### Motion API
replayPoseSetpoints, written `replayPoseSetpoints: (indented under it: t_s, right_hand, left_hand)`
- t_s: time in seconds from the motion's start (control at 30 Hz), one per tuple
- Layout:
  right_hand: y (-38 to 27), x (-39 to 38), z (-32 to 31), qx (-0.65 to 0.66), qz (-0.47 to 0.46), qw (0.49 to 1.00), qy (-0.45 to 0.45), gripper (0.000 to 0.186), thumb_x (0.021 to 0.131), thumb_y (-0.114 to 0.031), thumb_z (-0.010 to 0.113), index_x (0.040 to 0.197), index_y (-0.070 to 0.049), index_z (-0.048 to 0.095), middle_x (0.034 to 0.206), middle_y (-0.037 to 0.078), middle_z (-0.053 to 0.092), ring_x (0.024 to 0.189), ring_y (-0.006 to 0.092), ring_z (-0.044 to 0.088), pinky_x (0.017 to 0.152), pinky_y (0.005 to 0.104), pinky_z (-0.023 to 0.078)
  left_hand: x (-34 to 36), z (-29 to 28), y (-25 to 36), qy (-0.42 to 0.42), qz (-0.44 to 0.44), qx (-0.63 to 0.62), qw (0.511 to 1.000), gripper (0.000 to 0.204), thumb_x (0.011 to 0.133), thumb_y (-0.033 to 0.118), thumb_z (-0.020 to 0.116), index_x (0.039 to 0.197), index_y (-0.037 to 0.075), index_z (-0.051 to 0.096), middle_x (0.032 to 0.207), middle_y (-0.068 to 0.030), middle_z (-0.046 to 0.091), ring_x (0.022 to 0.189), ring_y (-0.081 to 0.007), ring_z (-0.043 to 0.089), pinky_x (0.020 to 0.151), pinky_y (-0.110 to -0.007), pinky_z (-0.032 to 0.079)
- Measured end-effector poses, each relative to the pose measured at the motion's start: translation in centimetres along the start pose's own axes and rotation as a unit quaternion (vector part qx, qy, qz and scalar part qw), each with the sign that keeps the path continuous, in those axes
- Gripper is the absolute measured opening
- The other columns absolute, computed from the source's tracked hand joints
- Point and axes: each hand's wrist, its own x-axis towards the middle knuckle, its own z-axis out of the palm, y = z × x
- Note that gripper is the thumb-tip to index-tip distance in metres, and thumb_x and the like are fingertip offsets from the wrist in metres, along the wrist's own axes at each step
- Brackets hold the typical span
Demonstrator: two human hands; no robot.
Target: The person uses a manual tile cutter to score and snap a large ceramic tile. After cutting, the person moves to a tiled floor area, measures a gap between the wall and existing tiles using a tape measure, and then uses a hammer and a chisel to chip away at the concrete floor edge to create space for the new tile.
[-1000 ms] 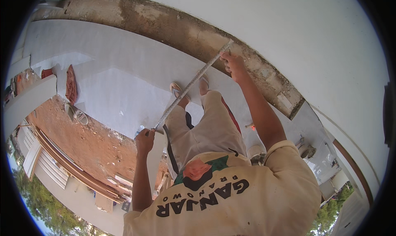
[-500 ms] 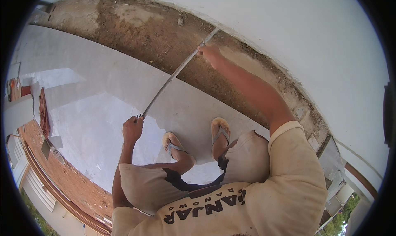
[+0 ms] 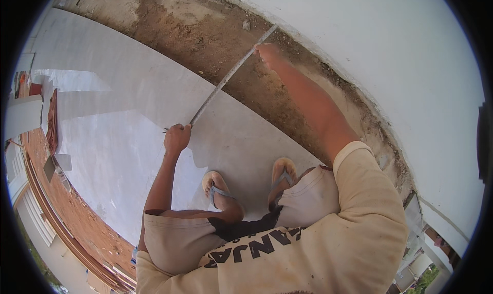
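Observation:
A long, thin grey metal strip [image 3: 222, 84] runs slantwise from the large flat grey slab [image 3: 154, 73] across the strip of bare soil. Its far tip comes to the foot of the white wall [image 3: 370, 42]; whether it touches cannot be made out. My left hand [image 3: 177, 138] is closed around the near end, over the slab. Small dark points stick out beside its fingers, too small to name. Farther up, close to the wall, my right hand [image 3: 265, 52] grips the strip near its far end, fingertips partly hidden.
Both my feet, in flip-flops [image 3: 217, 192], stand on the slab. Brown soil [image 3: 179, 34] with small stones lies between slab and wall. At the left are reddish ground [image 3: 77, 186], long brown bars [image 3: 67, 222] and a white block [image 3: 23, 117].
My left hand has moved up and to the right with the near end of the strip. My right hand has shifted slightly up and right. The whole view has also moved a little.

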Motion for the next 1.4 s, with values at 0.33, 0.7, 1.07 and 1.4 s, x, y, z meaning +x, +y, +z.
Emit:
replayPoseSetpoints:
  t_s: [0.33,0.7,1.07,1.4]
  right_hand:
    - [-1.0,2.4,0.4,-0.043,0.027,0.999,0.003,0.034,0.092,-0.035,0.062,0.077,-0.004,0.065,0.078,0.010,0.056,0.068,0.0219,0.048,0.064,0.0441,0.042]
    - [1.1,4.4,0.6,-0.008,0.019,1.000,0.007,0.034,0.090,-0.036,0.066,0.075,-0.005,0.065,0.076,0.003,0.051,0.061,0.0151,0.041,0.061,0.0356,0.041]
    - [-0.7,3.1,1.5,-0.031,0.018,0.999,0.000,0.035,0.092,-0.034,0.064,0.073,-0.004,0.064,0.068,0.001,0.040,0.057,0.0151,0.036,0.056,0.0345,0.037]
    - [0.2,4.2,1.3,0.001,0.018,1.000,0.005,0.031,0.093,-0.028,0.064,0.075,-0.002,0.062,0.058,-0.004,0.034,0.049,0.0097,0.029,0.047,0.0299,0.026]
  left_hand:
    - [0.7,1.5,1.5,0.004,0.000,0.026,1.000,0.045,0.086,0.042,0.057,0.093,-0.001,0.065,0.097,-0.0251,0.067,0.097,-0.0432,0.062,0.084,-0.051,0.047]
    - [2.5,3.3,1.1,0.043,0.003,0.026,0.999,0.040,0.087,0.037,0.059,0.099,-0.001,0.060,0.104,-0.0257,0.061,0.103,-0.0437,0.058,0.089,-0.052,0.045]
    - [3.1,3.7,0.7,0.086,0.033,0.013,0.996,0.035,0.083,0.034,0.061,0.089,0.000,0.059,0.091,-0.0260,0.062,0.091,-0.0436,0.060,0.080,-0.052,0.046]
    - [3.3,2.5,1.8,0.023,0.010,0.027,0.999,0.035,0.084,0.029,0.061,0.098,-0.003,0.062,0.102,-0.0284,0.062,0.100,-0.0439,0.060,0.087,-0.051,0.047]
